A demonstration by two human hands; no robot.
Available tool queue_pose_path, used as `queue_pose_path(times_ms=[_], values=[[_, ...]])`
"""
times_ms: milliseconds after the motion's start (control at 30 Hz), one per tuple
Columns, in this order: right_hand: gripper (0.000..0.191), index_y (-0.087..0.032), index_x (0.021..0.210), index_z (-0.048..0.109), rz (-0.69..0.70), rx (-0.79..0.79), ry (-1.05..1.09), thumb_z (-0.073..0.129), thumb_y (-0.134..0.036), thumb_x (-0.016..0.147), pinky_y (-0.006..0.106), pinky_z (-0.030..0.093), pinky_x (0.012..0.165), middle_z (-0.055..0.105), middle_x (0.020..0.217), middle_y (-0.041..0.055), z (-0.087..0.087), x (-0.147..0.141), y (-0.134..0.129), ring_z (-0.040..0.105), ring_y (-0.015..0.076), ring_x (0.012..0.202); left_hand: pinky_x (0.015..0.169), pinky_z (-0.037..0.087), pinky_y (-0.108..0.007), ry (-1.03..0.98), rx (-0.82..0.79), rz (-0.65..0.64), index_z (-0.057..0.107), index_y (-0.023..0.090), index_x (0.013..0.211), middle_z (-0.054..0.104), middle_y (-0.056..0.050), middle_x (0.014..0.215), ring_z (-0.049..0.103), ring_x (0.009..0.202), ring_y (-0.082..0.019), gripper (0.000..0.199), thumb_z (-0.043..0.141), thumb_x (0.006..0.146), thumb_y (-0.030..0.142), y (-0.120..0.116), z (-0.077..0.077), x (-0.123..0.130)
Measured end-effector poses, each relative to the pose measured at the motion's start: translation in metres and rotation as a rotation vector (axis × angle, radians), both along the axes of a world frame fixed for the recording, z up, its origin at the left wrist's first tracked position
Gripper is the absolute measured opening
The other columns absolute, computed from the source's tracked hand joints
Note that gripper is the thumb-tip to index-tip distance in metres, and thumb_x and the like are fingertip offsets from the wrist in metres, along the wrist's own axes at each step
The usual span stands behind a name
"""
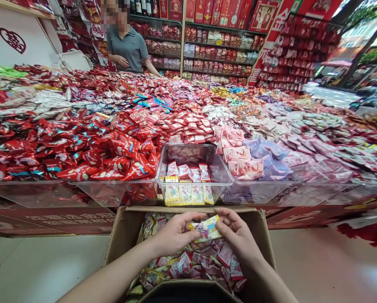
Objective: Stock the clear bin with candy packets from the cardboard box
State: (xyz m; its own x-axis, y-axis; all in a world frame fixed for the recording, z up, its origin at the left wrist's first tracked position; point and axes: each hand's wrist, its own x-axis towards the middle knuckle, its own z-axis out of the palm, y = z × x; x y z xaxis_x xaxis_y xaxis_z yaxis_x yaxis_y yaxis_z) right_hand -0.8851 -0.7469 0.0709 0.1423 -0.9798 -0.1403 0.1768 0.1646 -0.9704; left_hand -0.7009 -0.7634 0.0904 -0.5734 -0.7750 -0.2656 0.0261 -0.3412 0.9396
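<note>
Over an open cardboard box (267, 235), my left hand (178, 231) and my right hand (234, 231) hold a small candy packet (205, 229) by its two ends. The packet is white with yellow ends and a cartoon print. Loose pink and yellow packets (182, 266) fill the box below. Just beyond it stands a clear plastic bin (193, 148). Inside are yellow-and-white packets (185, 192) in a row at the front, with red-and-white packets (185, 171) behind them.
Heaps of red candy bags (125, 147) lie left of the bin, pink packets (243, 160) and lilac packets (267, 153) right of it. A person (127, 44) in a grey shirt stands behind the display. Stocked shelves (220, 44) line the back.
</note>
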Motion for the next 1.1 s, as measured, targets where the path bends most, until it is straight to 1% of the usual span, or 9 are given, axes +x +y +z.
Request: queue_pose_path(times_ms=[167, 333, 400, 567, 667, 733, 900, 1000, 1100], values=[[0.02, -0.016, 0.07, 0.05, 0.232, -0.101, 0.24, 0.061, -0.032, 0.072, 0.022, 0.039, 0.057, 0.051, 0.067, -0.0016, 0.002, -0.005, 0.002, 0.046, 0.0092, 0.061, 0.048, 0.036, -0.019, -0.08, -0.171, 0.135, 0.044, 0.017, 0.104, 0.046, 0.007, 0.059, 0.047, 0.049, -0.007, 0.037, 0.059, 0.073, 0.031, 0.0, -0.005, 0.004], [0.03, -0.019, 0.099, 0.052, 0.338, -0.182, 0.385, 0.059, -0.033, 0.074, 0.025, 0.042, 0.064, 0.058, 0.08, 0.0016, 0.0, 0.004, 0.008, 0.052, 0.0129, 0.071, 0.048, 0.031, -0.019, -0.291, -0.434, -0.075, 0.041, 0.02, 0.105, 0.041, 0.008, 0.056, 0.04, 0.05, -0.008, 0.03, 0.052, 0.077, 0.023, 0.003, -0.005, 0.011], [0.026, -0.019, 0.098, 0.054, 0.376, -0.208, 0.451, 0.056, -0.033, 0.076, 0.025, 0.043, 0.063, 0.059, 0.078, 0.0021, 0.007, 0.004, 0.009, 0.053, 0.0133, 0.07, 0.049, 0.03, -0.019, -0.326, -0.517, -0.124, 0.04, 0.02, 0.111, 0.041, 0.008, 0.057, 0.039, 0.051, -0.008, 0.036, 0.052, 0.078, 0.026, 0.005, -0.003, 0.013], [0.017, -0.018, 0.086, 0.053, 0.165, -0.33, 0.441, 0.057, -0.031, 0.075, 0.024, 0.046, 0.062, 0.061, 0.076, 0.0021, 0.07, -0.011, -0.021, 0.056, 0.013, 0.069, 0.055, 0.038, -0.019, -0.28, -0.52, -0.203, 0.042, 0.018, 0.112, 0.06, 0.0, 0.071, 0.053, 0.06, -0.011, 0.033, 0.04, 0.085, 0.036, 0.006, 0.002, 0.014], [0.024, -0.018, 0.086, 0.049, 0.005, -0.414, 0.4, 0.062, -0.029, 0.07, 0.024, 0.047, 0.06, 0.061, 0.075, 0.0012, 0.11, -0.01, -0.071, 0.058, 0.0131, 0.068, 0.056, 0.039, -0.019, -0.474, -0.675, -0.226, 0.055, 0.021, 0.099, 0.064, 0.0, 0.073, 0.056, 0.062, -0.012, 0.026, 0.04, 0.085, 0.036, 0.005, -0.001, 0.013], [0.023, -0.018, 0.085, 0.047, 0.071, -0.371, 0.446, 0.062, -0.024, 0.068, 0.024, 0.048, 0.057, 0.06, 0.072, 0.0005, 0.122, 0.0, -0.109, 0.058, 0.0122, 0.063, 0.059, 0.04, -0.019, -0.589, -0.78, -0.255, 0.059, 0.023, 0.096, 0.065, 0.0, 0.075, 0.058, 0.066, -0.013, 0.024, 0.042, 0.083, 0.035, 0.005, -0.006, 0.013], [0.017, -0.015, 0.069, 0.048, 0.4, 0.021, 0.799, 0.061, -0.007, 0.062, 0.019, 0.041, 0.043, 0.053, 0.051, -0.0042, 0.103, 0.04, -0.168, 0.049, 0.0071, 0.043, 0.063, 0.044, -0.021, -0.782, -0.897, -0.31, 0.059, 0.026, 0.096, 0.068, -0.001, 0.081, 0.063, 0.075, -0.017, 0.022, 0.046, 0.08, 0.031, 0.005, -0.019, 0.016], [0.02, -0.016, 0.072, 0.047, 0.506, 0.186, 0.844, 0.059, -0.004, 0.061, 0.019, 0.041, 0.042, 0.051, 0.047, -0.0066, 0.088, 0.06, -0.171, 0.049, 0.0075, 0.041, 0.062, 0.047, -0.025, -0.887, -0.915, -0.344, 0.06, 0.025, 0.096, 0.069, -0.004, 0.083, 0.064, 0.077, -0.022, 0.023, 0.048, 0.078, 0.031, 0.004, -0.023, 0.018], [0.024, -0.018, 0.079, 0.05, 0.589, 0.178, 0.93, 0.057, -0.005, 0.061, 0.02, 0.042, 0.045, 0.049, 0.045, -0.0089, 0.08, 0.07, -0.166, 0.05, 0.0086, 0.043, 0.061, 0.048, -0.029, -0.96, -0.912, -0.387, 0.061, 0.022, 0.092, 0.069, -0.007, 0.083, 0.065, 0.077, -0.025, 0.023, 0.048, 0.076, 0.032, 0.003, -0.023, 0.019]])
